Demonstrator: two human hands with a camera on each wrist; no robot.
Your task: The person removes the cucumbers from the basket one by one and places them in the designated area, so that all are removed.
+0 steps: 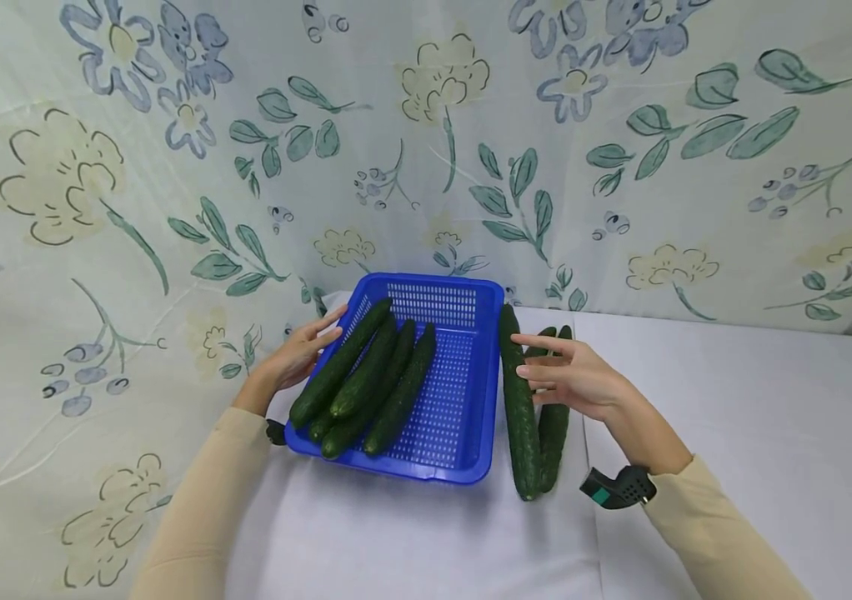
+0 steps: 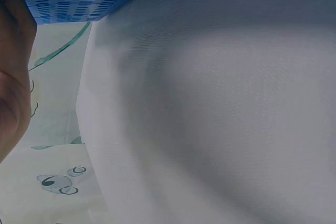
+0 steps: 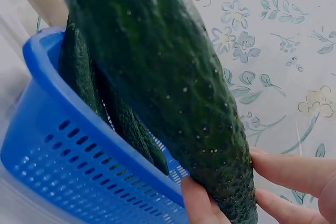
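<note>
Cucumber point(image 1: 522, 442) is pinched in the right grip point(image 1: 578, 380) (toward its far end), beside the blue basket point(image 1: 486, 375).

The basket point(image 3: 31, 114) is shiny, hard-looking plastic; the cucumber point(image 3: 163, 87) has a rough, pimpled skin (waxy where light strikes it). White table covering point(image 1: 734, 417) looks matt and fine-woven, floral backdrop point(image 1: 396, 217) smooth, sleeve point(image 1: 201, 500) dull cloth.

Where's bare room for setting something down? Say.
Free: white tabletop right of the right arm; the strip before the blue basket; the basket's right side, inside. Crowded: its left side, with piled cucumbers, and just outside its right rim, with other cucumbers and the right hand.
</note>
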